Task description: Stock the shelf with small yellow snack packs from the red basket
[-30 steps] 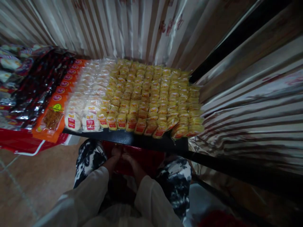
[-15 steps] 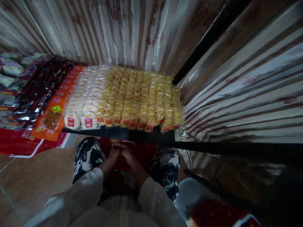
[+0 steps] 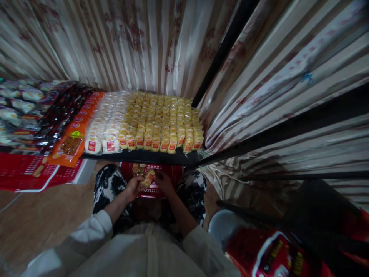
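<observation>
Your left hand [image 3: 135, 187]'s curled round a clear-wrapped snack packet [image 3: 148, 177] at 12 o'clock; right hand [image 3: 163, 182]'s against it, can't tell how closed. Red basket [image 3: 174, 172] sits between your knees, probably for easy reach. Yellow packs [image 3: 163, 117] beyond are lined up label-out, likely for neatness.

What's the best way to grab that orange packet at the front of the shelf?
I'd pinch the near end of the orange packet, thumb above and fingers beneath, coming from the person's side. That end juts past the black shelf's front edge, while dark packets and white packets crowd its sides.
</observation>
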`<state>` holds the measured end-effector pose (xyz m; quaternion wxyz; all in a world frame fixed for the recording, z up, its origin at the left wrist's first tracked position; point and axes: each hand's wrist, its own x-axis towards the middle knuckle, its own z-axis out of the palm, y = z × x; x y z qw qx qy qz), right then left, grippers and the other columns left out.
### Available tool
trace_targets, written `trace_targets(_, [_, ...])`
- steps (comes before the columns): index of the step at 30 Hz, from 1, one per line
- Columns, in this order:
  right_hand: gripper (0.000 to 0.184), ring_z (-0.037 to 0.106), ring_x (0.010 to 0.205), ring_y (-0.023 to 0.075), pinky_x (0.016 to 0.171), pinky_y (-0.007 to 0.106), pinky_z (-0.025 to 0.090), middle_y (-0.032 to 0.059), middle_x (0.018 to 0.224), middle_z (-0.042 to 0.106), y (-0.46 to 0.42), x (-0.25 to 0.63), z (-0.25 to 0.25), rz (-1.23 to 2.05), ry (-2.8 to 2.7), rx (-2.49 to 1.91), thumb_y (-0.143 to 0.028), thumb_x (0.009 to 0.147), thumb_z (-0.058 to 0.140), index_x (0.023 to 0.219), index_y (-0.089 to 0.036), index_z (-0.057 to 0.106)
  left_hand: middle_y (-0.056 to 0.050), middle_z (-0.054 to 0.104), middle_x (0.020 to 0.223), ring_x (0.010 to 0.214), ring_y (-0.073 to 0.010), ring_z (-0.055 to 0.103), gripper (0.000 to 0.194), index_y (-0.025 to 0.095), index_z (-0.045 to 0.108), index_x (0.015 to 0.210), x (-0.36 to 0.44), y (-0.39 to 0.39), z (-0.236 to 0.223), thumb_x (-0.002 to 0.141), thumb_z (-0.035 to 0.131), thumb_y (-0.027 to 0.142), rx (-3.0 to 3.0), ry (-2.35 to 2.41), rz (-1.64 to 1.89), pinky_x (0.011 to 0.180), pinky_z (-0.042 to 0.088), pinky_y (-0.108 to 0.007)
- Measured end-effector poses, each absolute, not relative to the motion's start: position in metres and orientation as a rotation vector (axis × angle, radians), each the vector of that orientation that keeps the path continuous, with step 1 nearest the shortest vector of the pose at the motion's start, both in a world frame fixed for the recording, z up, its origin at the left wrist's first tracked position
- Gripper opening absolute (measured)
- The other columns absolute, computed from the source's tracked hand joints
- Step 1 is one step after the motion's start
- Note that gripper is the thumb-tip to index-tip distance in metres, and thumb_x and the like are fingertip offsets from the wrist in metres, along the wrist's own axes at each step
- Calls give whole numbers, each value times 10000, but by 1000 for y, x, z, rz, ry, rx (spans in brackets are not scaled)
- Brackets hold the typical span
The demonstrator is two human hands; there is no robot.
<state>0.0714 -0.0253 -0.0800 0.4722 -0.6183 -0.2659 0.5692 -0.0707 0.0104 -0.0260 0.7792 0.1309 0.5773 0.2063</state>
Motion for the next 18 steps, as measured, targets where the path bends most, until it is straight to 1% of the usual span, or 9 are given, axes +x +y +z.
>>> trace_targets(3, [421, 627, 864, 198, 695, 320, 506, 35, 980, 681, -33, 74, -56, 1451, -567, -1440, -307, 597, 659, 1006, -219, 615, -84, 667, 688, 590, -149, 641, 254, 61, 559, 935, -73, 10, -13, 722, 423, 79, 242, 1124, 431, 519, 515, -225])
trace_targets(5, [472, 624, 868, 196, 682, 309, 501, 23, 1001, 678, -37, 77, -40, 1486, -504, -1375, -284, 565, 688, 1028, -230, 617, -86, 665, 685, 569, -146, 631, 241, 60, 568, 907, -74, 12, -5, 714, 426, 80, 258, 1077, 392, 512, 516, -231])
trace_targets(8, [439, 618, 859, 195, 694, 308, 493, 11, 948, 688, -42, 80, -20, 1493, -500, -1319, -274, 546, 706, 979, -221, 648, -80, 662, 694, 552, -129, 617, 196, 69, 579, 869, -73, 16, 8, 725, 448, 89, 307, 1038, 342, 496, 507, -212])
trace_targets(10, [400, 616, 842, 192, 722, 312, 487, 10, 888, 694, -44, 81, -10, 1472, -504, -1311, -270, 539, 712, 931, -202, 662, -72, 660, 709, 555, -119, 613, 162, 83, 580, 874, -71, 18, 18, 758, 470, 109, 372, 1029, 344, 478, 491, -192])
trace_targets(13, [368, 620, 806, 177, 753, 307, 476, 9, 842, 691, -46, 82, -1, 1431, -429, -1285, -268, 537, 712, 891, -187, 655, -69, 657, 746, 566, -119, 619, 152, 104, 576, 902, -64, 16, 33, 811, 522, 214, 504, 1020, 398, 480, 483, -188])
trace_targets(15, [354, 623, 774, 167, 748, 299, 475, 11, 825, 685, -47, 81, 4, 1411, -364, -1255, -266, 532, 706, 870, -183, 641, -68, 658, 776, 608, -122, 629, 195, 112, 573, 900, -59, 13, 41, 791, 588, 273, 618, 1001, 455, 516, 485, -186])
trace_targets(18, [364, 622, 748, 160, 719, 285, 477, 16, 832, 678, -47, 80, 8, 1377, -318, -1230, -259, 535, 692, 885, -190, 620, -40, 648, 733, 603, -106, 603, 250, 120, 564, 872, -51, 10, 47, 725, 666, 295, 820, 1035, 511, 526, 450, -171])
